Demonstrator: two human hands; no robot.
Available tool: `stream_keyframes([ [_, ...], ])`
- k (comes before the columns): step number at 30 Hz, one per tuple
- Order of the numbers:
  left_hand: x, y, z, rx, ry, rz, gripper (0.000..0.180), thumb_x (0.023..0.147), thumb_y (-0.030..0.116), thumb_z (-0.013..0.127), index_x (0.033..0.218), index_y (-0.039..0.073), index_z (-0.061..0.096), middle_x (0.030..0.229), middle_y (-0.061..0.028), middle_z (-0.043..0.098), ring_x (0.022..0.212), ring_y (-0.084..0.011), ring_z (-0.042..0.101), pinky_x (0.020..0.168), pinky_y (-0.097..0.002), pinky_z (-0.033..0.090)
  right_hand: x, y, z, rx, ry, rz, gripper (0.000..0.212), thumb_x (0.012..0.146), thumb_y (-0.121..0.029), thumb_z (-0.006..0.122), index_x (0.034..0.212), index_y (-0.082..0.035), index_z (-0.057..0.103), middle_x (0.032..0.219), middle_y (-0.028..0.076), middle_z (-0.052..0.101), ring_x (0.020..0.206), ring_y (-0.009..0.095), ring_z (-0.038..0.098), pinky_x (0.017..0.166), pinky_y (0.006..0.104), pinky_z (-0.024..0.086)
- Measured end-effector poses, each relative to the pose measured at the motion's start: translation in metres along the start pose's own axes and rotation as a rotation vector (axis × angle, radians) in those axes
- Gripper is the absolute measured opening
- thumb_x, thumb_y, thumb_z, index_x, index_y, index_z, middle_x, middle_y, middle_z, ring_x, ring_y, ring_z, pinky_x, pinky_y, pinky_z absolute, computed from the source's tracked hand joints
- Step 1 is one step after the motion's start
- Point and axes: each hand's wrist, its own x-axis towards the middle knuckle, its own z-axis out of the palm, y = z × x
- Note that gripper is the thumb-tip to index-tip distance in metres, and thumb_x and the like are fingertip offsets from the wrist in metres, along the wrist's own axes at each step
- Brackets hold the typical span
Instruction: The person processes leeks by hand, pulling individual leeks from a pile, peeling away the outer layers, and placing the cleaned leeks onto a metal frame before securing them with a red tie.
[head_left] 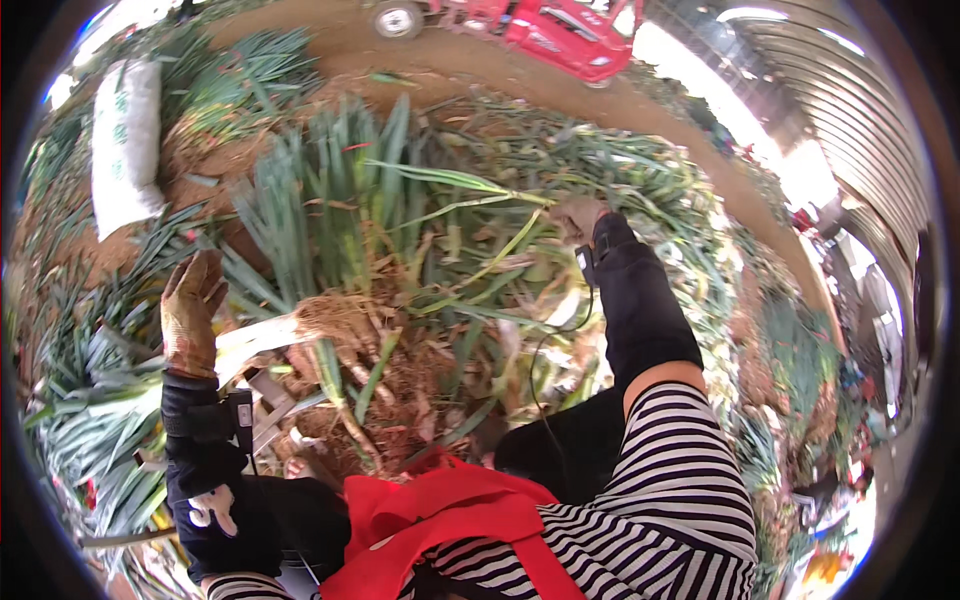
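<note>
My left hand (193,305), in a tan work glove, is raised on the left with its fingers apart and nothing in them. Beside its wrist lies a leek bundle (258,338), its white stalks and brown roots toward the middle. My right hand (577,218), also gloved, is closed at the ends of some long yellow-green leek leaves (465,183), which trail off to the left; its fingertips are partly blurred. Between my hands stands a thick clump of green leeks (330,205), with dry roots and husks at its base.
Stripped leaves (620,165) cover the ground beyond my right hand. A stuffed white sack (127,145) rests at the far left, near more leeks (250,85). A red vehicle (570,35) is parked on the dirt path. Loose soil and roots (410,385) lie before my knees.
</note>
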Motion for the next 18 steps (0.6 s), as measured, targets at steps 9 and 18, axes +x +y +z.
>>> stream_keyframes([
  [9,0.047,-0.063,0.039,-0.031,-0.21,-0.159,0.038,0.088,0.029,0.062,0.121,0.01,0.057,0.12,-0.0016,0.062,0.107,-0.0152,0.058,0.09,-0.0322,0.043,-0.341,0.053,-0.18,0.267,0.601,0.799,0.018,0.089,-0.013,0.057,0.076,-0.002,0.057,0.047,0.003,0.038,0.038,0.014,0.029,0.04,0.0335,0.035],
  [18,0.078,-0.121,0.079,0.194,-0.478,-0.022,0.051,0.098,0.032,0.034,0.143,0.008,0.037,0.146,-0.0071,0.04,0.136,-0.022,0.035,0.111,-0.039,0.026,-0.686,0.15,-0.153,-1.032,-0.2,1.317,0.035,0.085,-0.037,0.051,0.106,-0.014,0.066,0.103,0.012,0.067,0.095,0.028,0.063,0.08,0.0392,0.048],
])
